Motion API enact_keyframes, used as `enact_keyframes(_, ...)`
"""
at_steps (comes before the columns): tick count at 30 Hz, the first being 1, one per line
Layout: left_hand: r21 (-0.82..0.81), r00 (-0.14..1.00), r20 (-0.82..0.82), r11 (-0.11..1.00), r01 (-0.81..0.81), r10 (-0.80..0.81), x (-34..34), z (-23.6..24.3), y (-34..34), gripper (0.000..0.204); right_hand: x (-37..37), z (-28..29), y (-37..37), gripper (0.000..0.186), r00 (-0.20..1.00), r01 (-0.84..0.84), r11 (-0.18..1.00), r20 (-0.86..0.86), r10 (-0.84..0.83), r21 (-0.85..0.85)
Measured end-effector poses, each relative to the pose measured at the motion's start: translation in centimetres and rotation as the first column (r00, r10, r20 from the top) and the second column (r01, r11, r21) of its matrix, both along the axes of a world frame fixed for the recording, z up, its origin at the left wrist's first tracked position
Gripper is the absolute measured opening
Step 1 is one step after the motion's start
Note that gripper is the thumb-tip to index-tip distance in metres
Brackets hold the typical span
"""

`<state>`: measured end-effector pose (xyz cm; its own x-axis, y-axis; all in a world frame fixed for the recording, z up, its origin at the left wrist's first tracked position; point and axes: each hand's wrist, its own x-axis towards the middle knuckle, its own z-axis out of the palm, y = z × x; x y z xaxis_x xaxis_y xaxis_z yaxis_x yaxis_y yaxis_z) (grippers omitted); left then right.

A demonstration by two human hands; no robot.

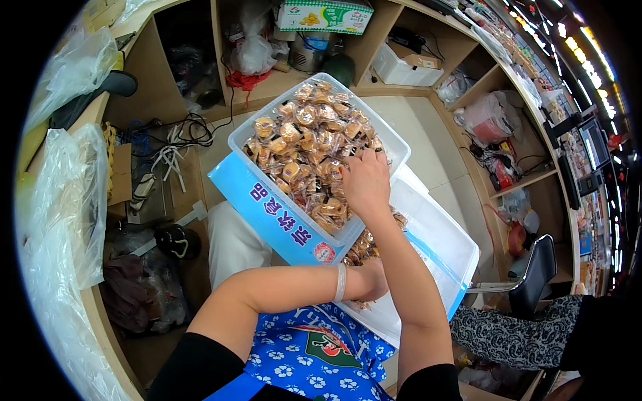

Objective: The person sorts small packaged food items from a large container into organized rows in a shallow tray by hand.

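A translucent plastic bin (242,128) is heaped with small, round, golden-brown baked snacks (304,115) in clear wrappers. My right hand (366,182) lies over the heap near the bin's right side, fingers apart, some tips down among the packets. Below it, my left hand (366,281) reaches across under my right forearm, at the opening of a blue-and-white carton (438,252). More wrapped snacks (363,248) show in that carton beside the bin. My right forearm and the carton hide the left fingers. The bin rests over the carton's blue printed flap (267,210).
Wooden shelving curves around me, holding a green-and-white box (326,16), a white foam box (406,65) and bagged goods. Cables (190,130) lie at the left. A black chair (535,273) and another person's patterned clothing (515,334) are close on my right.
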<state>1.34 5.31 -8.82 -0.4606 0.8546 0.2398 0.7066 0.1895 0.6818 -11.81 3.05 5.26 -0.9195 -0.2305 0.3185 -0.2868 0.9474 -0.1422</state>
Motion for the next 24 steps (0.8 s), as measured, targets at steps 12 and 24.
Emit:
enact_keyframes(12,0.107,0.999,0.027,0.994,0.014,-0.017,-0.1,1.7,-0.1,0.046,1.1,-0.5,0.1,0.018,0.985,-0.011,0.942,0.161,0.069,-0.336)
enact_keyframes(24,-0.324,0.931,-0.315,0.943,0.077,-0.184,0.2,-0.2,0.6,0.031,-1.6,-1.6,2.4,0.035,0.969,0.144,0.904,0.243,-0.046,-0.404)
